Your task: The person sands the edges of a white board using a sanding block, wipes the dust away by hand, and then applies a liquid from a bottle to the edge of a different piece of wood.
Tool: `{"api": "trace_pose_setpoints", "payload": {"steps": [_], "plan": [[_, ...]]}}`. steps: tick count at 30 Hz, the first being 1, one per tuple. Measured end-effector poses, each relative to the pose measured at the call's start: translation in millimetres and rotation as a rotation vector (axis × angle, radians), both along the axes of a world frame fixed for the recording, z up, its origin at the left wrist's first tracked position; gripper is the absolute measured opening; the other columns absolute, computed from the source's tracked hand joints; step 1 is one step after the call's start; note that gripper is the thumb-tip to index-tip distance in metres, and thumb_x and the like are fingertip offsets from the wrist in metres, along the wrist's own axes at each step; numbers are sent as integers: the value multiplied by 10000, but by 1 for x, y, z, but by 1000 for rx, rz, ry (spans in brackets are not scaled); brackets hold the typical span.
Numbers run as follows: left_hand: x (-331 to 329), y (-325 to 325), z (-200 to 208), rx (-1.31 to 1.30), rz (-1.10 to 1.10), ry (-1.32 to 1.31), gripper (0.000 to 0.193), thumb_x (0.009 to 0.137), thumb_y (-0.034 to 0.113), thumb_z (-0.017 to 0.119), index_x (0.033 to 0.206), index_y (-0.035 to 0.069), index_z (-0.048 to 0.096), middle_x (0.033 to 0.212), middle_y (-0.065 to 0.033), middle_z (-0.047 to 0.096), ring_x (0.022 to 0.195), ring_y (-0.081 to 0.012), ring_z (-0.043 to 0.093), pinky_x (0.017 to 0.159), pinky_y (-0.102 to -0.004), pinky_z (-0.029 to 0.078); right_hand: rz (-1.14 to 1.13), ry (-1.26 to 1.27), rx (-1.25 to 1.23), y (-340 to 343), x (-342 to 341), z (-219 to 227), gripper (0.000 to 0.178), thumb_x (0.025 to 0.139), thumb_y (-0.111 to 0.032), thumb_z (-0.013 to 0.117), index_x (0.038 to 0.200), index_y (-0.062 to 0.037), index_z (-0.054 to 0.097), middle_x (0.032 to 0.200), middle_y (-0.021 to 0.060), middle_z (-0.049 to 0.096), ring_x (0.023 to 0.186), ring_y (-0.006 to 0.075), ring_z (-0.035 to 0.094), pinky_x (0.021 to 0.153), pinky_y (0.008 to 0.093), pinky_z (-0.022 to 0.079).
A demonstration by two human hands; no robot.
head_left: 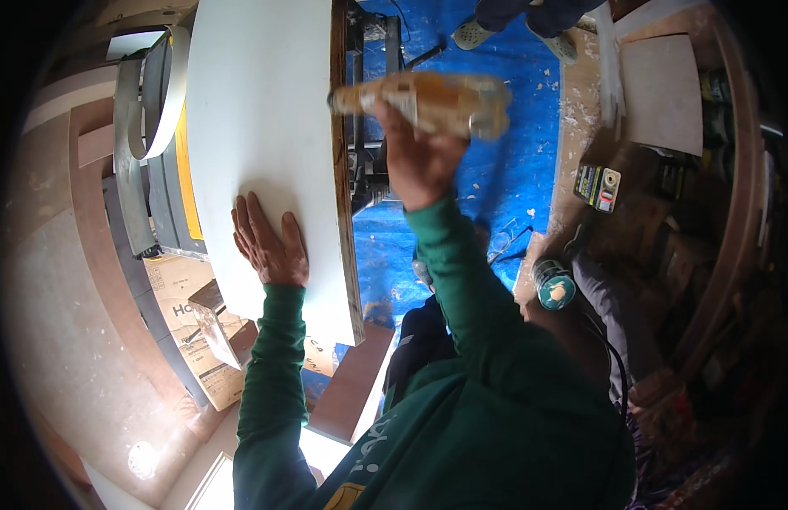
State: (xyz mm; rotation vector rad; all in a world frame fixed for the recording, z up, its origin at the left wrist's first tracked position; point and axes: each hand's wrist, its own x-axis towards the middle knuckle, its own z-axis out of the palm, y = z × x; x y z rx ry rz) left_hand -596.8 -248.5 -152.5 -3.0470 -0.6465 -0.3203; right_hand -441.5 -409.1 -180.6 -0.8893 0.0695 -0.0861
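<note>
My left hand [271, 245] lies flat on the white face of a long board [262, 102], fingers spread toward its far end. In my right hand [422, 163] is a clear plastic bottle [436, 100] with amber liquid inside. It is tipped on its side, and its narrow dark end meets the board's raw brown edge [340, 170]. Motion blurs the bottle, so I cannot tell whether anything flows out.
Blue sheeting [530, 153] covers the floor, with a dark metal stand [373, 161] beside the board. Another person's shoes [472, 36] are at the far side. A round teal-lidded can [555, 287] stands right of me; cardboard [177, 285] lies to the left.
</note>
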Motion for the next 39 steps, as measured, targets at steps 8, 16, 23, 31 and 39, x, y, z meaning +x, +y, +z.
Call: {"api": "trace_pose_setpoints", "payload": {"steps": [8,16,23,31,39], "plan": [[-4,3,1,-59,43,17,646,935,426,436,1418,5,356,1465,-228,335,1373,-390,281,1110,-528,183,68,123,260,-5,-30,0,463,794,40,712,1196,-34,495,1140,80,582,1035,198,599,915,348,518],[0,4,-1,-35,44,16,637,938,424,432,1411,4,362,1455,-232,344,1358,-399,297,1104,-525,193,40,27,-56,-6,3,-16,494,796,56,706,1218,-25,463,1160,78,567,1054,187,572,923,313,504],[3,4,-3,-57,26,-9,638,935,427,434,1412,10,364,1454,-230,347,1359,-398,295,1106,-525,191,20,17,-125,-11,-11,-8,440,791,60,713,1167,-14,497,1106,86,595,1008,178,602,901,322,518],[4,4,-2,17,25,12,573,957,358,443,1413,19,373,1441,-227,367,1337,-393,332,1093,-505,233,51,47,-37,-14,-25,-4,505,785,32,730,1212,-23,465,1151,85,569,1051,177,589,915,332,518],[7,4,-5,14,24,13,578,952,344,458,1420,20,359,1447,-224,360,1340,-394,326,1094,-505,232,-12,-99,-148,-3,35,-7,300,796,-1,732,1053,-21,579,999,74,642,929,159,627,817,306,523]]}}
